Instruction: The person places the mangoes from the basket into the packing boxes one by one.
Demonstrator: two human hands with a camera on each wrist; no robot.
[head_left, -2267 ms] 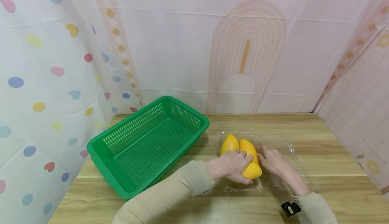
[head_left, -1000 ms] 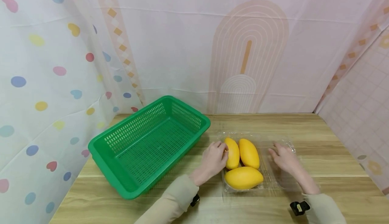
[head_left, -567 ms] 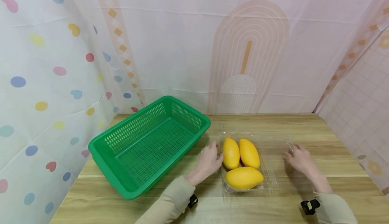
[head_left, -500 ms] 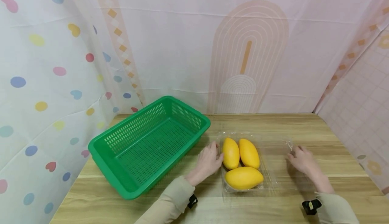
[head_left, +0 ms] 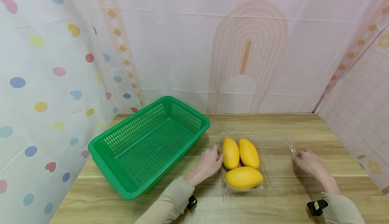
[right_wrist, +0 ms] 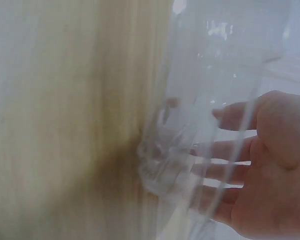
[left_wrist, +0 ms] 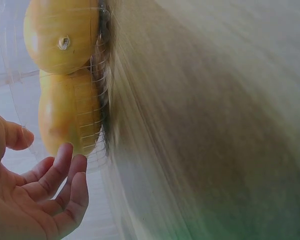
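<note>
Inside clear tray (head_left: 266, 176), three mangoes (head_left: 244, 178); left fingers (left_wrist: 55, 173) loosely curved beside, right fingers (right_wrist: 242, 172) spread, perhaps touching lid (head_left: 279, 163).

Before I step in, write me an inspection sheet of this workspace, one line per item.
Surface: wood-grain tabletop, with a green perforated plastic basket on its left side.
Job's things: three yellow mangoes in a clear plastic clamshell tray, two side by side and one crosswise nearest the person; clear lid opened out to the right.
Clutter: nothing seen.
Hands: left hand at the tray's left side, fingers loosely bent; right hand at the lid's right edge; contact unclear for both.
Cables: nothing seen.
Surroundings: pale printed curtains behind and on both sides.
</note>
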